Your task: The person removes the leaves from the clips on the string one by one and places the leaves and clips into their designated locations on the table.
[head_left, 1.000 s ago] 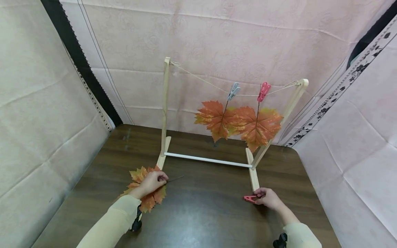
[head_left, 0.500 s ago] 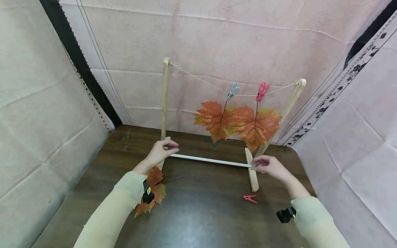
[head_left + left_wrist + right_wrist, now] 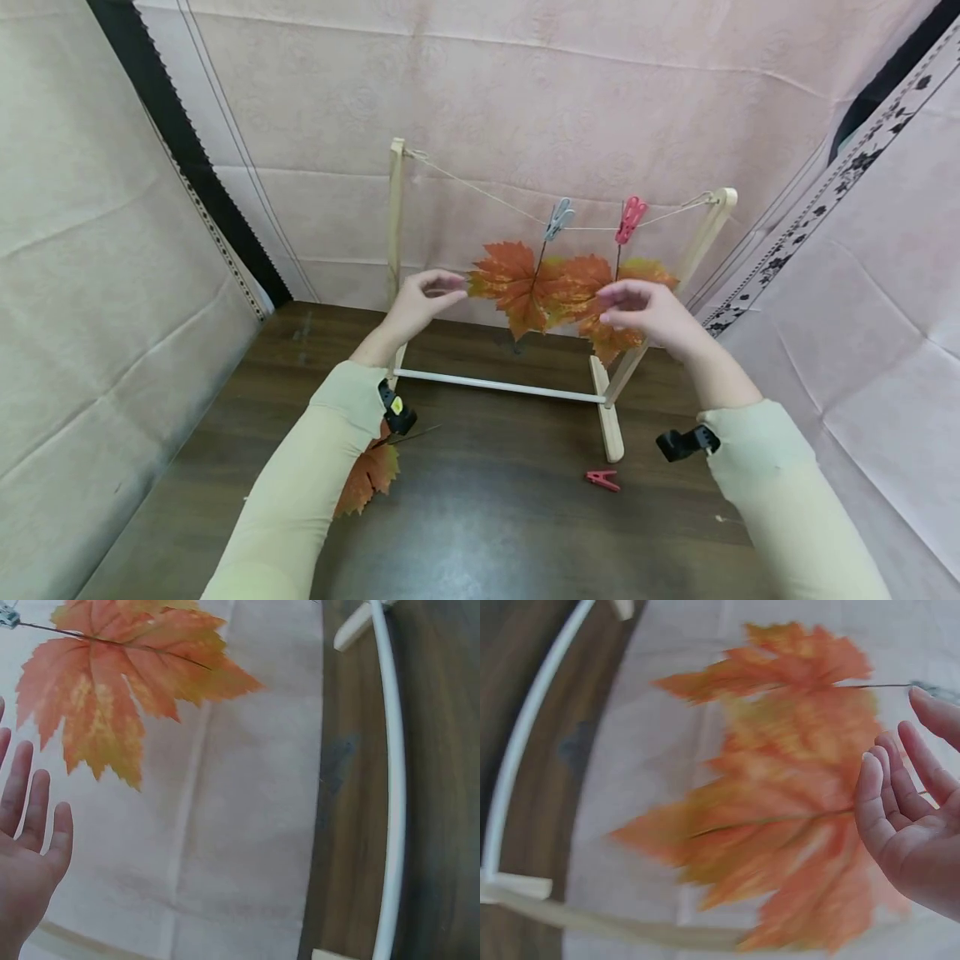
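Two orange maple leaves hang by their stems from a string: the left leaf (image 3: 517, 283) under a light blue clothespin (image 3: 559, 220), the right leaf (image 3: 611, 340) under a pink clothespin (image 3: 631, 220). My left hand (image 3: 429, 302) is raised beside the left leaf, fingers relaxed and holding nothing. In front of the right leaf is my right hand (image 3: 643, 312), its fingers loosely bent with nothing in them; it covers part of that leaf. A third maple leaf (image 3: 369, 479) lies on the table, partly hidden by my left forearm. A red clothespin (image 3: 602, 480) rests on the table.
The string (image 3: 472, 193) runs between two wooden posts, the left post (image 3: 394, 217) and the right post (image 3: 705, 242). A white rod (image 3: 498, 384) joins them low down. The brown table (image 3: 480, 517) is walled by pale cloth (image 3: 315, 100).
My left hand has left the leaf on the table and risen toward the hanging ones. My right hand has let go of the red clothespin, leaving it on the table, and has risen too.
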{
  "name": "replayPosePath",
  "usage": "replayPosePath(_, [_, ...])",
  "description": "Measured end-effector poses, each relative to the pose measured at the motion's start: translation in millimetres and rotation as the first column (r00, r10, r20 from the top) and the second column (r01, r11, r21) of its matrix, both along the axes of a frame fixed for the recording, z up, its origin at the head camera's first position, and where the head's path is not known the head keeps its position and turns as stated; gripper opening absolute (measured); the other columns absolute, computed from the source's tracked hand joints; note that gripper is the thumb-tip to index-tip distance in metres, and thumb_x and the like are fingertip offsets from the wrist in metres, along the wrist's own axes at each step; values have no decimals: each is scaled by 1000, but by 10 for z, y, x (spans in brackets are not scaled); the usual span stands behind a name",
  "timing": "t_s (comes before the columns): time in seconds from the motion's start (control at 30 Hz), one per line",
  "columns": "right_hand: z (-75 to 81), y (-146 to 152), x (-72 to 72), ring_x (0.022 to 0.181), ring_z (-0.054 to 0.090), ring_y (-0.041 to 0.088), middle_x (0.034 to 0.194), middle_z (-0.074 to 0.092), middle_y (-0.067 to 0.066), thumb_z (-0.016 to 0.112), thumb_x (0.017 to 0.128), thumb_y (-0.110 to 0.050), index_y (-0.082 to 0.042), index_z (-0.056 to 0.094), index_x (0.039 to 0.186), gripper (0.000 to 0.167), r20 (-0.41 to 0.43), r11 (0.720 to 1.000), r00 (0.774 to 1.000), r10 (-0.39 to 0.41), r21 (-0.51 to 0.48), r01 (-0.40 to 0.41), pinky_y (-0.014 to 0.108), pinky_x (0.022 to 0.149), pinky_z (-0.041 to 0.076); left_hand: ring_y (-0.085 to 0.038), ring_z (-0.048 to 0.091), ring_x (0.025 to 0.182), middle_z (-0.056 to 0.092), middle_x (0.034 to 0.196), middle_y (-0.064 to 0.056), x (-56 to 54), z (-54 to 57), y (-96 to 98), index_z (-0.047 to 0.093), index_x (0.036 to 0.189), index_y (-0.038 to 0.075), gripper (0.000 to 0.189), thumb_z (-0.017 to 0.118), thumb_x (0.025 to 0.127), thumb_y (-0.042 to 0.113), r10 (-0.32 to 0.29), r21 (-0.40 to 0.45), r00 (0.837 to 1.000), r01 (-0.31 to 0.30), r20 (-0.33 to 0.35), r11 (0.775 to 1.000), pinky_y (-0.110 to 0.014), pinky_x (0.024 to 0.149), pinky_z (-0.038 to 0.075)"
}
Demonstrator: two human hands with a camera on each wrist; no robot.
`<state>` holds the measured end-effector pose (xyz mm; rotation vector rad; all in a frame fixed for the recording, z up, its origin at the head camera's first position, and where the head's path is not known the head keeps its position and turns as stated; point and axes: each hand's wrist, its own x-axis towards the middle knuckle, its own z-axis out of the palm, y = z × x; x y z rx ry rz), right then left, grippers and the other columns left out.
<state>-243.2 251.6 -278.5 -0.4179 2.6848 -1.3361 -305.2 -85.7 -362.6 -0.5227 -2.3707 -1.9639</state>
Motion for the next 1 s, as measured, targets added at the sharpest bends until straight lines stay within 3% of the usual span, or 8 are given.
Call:
replayPosePath(0.33, [510,-279,-98,94,59,2,104,65,-5,67,86,-11,-1,56,121,39,-113,994,991,-71,-89,61,18,80,48,-20,60,104,62,116,-17,-111,275,189,61,116,1,34,66,87,17,23,61,996,-18,-85,998,-33,93,47])
replayPosePath(0.47, [680,-388,-141,108,56,12,111,61,-5,67,86,-13,-7,56,123,39,-143,992,986,-87,-99,73,23,92,44,-20,60,103,63,115,-13,-166,375,264,62,116,3,34,66,87,19,28,60,995,-22,-99,998,-33,94,46])
replayPosePath(0.57, [792,-469,-179,117,51,18,123,57,2,66,87,-15,-8,53,126,42,-132,989,987,-93,-123,76,32,101,40,-20,59,104,64,116,-11,-213,439,322,62,117,4,34,67,87,21,25,63,996,-20,-90,998,-32,92,47])
replayPosePath(0.83, [949,-642,-340,129,44,26,138,48,13,67,86,-17,-8,47,134,53,-125,993,988,-95,-84,85,41,107,35,-14,57,95,63,116,-10,-326,486,490,62,117,6,36,67,86,23,26,99,997,-18,-76,995,-24,81,46])
replayPosePath(1.0, [949,-692,-437,127,45,27,138,48,16,67,86,-17,-7,45,135,54,-100,996,991,-89,-16,88,43,106,37,-16,54,96,62,114,-10,-356,482,591,62,116,6,35,67,87,24,-8,95,998,15,-70,995,-25,83,45])
